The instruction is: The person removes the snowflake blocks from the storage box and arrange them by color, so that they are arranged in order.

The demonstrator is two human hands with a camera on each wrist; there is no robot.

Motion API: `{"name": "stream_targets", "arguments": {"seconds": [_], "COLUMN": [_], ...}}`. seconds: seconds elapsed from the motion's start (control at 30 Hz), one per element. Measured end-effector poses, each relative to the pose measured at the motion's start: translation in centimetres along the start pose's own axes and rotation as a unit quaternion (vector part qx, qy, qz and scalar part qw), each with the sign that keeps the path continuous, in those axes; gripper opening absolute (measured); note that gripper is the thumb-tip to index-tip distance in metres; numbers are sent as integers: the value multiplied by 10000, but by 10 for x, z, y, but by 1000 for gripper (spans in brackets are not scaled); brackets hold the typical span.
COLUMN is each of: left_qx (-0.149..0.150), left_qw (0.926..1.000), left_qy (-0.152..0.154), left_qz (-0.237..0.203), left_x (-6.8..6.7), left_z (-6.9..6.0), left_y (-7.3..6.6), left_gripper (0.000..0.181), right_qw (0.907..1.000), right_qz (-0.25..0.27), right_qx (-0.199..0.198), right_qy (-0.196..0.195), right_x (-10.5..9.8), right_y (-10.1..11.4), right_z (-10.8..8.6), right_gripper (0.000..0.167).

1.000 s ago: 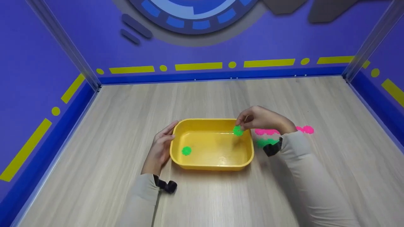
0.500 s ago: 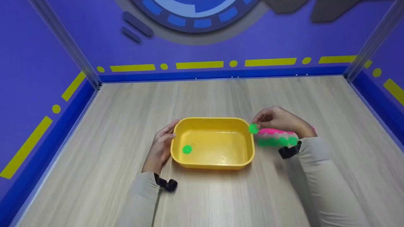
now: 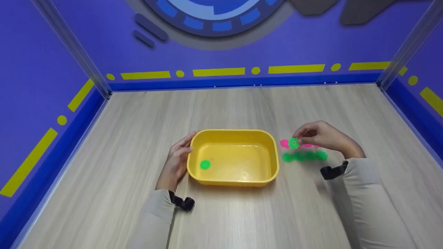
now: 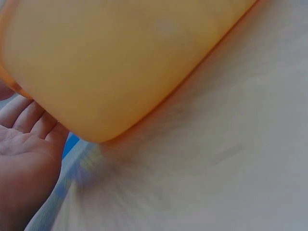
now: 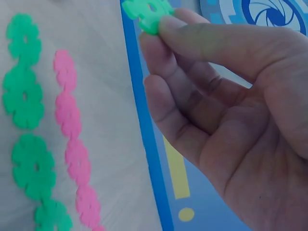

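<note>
In the head view my left hand [image 3: 176,160] rests against the outer left wall of a yellow plastic bin [image 3: 233,182], fingers fairly straight and the thumb at the rim. The left wrist view shows the palm [image 4: 29,159] beside the bin's side [image 4: 110,72]. Right of the bin my right hand [image 3: 325,138] pinches a green flower-shaped disc [image 3: 293,143] between thumb and fingers, above the table; the right wrist view shows this disc [image 5: 148,14] at the fingertips. Another green disc [image 3: 205,165] lies inside the bin, at its left.
A row of green discs [image 3: 304,156] lies on the table right of the bin. Beyond it runs a row of pink discs [image 3: 284,143], partly covered by the right hand. Purple-blue panels [image 3: 221,58] close the table's back and sides.
My right hand has carried the green disc rightward from over the bin's right end to above the rows of discs. The left hand has stayed at the bin.
</note>
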State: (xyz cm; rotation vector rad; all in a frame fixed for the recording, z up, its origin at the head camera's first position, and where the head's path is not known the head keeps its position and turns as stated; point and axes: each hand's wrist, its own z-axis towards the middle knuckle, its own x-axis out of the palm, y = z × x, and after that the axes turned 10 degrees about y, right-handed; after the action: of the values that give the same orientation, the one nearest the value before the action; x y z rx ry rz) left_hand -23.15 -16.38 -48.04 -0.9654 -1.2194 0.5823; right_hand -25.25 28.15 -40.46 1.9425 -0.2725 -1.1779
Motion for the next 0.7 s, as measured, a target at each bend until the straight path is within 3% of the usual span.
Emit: {"name": "stream_targets", "arguments": {"seconds": [0.27,0.7], "left_qx": [-34,17], "left_qw": [9999,9997], "left_qy": [47,159], "left_qz": [152,157], "left_x": [0,-1], "left_z": [-1,-1], "left_y": [0,-1], "left_gripper": [60,61], "right_qw": [9997,9988], "right_qz": [122,-147], "right_qx": [131,421], "right_qy": [-156,-224], "right_x": [-4,-20], "right_y": [-22,-53], "right_z": [-15,-38], "right_gripper": [20,22]}}
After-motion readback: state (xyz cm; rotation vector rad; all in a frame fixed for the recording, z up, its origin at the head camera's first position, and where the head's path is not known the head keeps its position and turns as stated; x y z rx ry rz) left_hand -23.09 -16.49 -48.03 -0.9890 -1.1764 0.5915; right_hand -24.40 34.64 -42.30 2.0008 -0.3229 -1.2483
